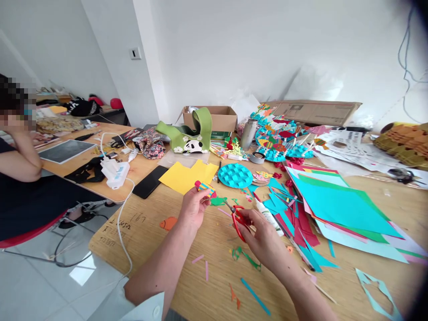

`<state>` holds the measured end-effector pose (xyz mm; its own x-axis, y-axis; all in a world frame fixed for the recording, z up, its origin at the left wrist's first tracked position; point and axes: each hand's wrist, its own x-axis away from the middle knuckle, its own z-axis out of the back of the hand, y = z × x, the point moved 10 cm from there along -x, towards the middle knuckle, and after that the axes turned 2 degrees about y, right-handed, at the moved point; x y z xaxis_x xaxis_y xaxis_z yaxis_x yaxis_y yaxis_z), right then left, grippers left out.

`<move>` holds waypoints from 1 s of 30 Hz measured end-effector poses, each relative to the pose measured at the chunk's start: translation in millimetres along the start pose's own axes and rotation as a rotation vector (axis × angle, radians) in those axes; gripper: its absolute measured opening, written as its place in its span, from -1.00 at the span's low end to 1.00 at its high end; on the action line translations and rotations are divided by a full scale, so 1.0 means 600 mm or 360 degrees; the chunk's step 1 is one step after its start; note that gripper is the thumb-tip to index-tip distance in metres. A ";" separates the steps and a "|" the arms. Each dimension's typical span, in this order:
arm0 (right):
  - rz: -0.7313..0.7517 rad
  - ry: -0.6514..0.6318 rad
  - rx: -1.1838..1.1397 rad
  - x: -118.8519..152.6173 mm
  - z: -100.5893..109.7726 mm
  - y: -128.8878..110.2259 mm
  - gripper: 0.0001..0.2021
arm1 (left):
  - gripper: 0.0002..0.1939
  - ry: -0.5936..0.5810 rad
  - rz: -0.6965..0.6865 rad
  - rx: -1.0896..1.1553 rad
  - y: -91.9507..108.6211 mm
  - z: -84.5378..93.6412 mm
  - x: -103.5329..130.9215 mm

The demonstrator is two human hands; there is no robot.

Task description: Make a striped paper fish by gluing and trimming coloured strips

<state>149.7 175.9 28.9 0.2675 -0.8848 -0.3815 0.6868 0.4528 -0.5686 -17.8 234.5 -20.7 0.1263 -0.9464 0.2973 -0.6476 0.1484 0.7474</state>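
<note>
Scissors [235,218] are sitting gripped in the right hand [262,234], tips pointing toward a green cutout [218,201], and the left hand [193,207] is pinching a striped paper piece [205,189]!

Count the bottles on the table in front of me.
2: a white glue bottle beside the right hand, and a metal bottle standing near the back, left of the heaped blue paper crafts. Others may be hidden in the clutter.

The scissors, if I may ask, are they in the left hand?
No, the right hand holds the scissors; the left hand pinches striped paper.
</note>
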 end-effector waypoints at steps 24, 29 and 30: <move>0.0049 0.0186 0.0686 0.010 0.019 -0.023 -0.73 | -0.72 -0.0196 0.0090 -0.0137 -0.034 -0.037 0.032; 0.0058 0.0240 0.0704 0.009 0.027 -0.021 -0.68 | -0.70 -0.0200 0.0090 -0.0166 -0.033 -0.037 0.033; 0.0056 0.0234 0.0688 0.009 0.027 -0.021 -0.68 | -0.70 -0.0205 0.0089 -0.0172 -0.033 -0.038 0.033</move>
<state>153.7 163.7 45.8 0.2184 -0.8304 -0.5126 0.9063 0.3674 -0.2089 14.4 219.0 -15.9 -0.0095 -0.9638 0.2666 -0.5657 0.2250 0.7933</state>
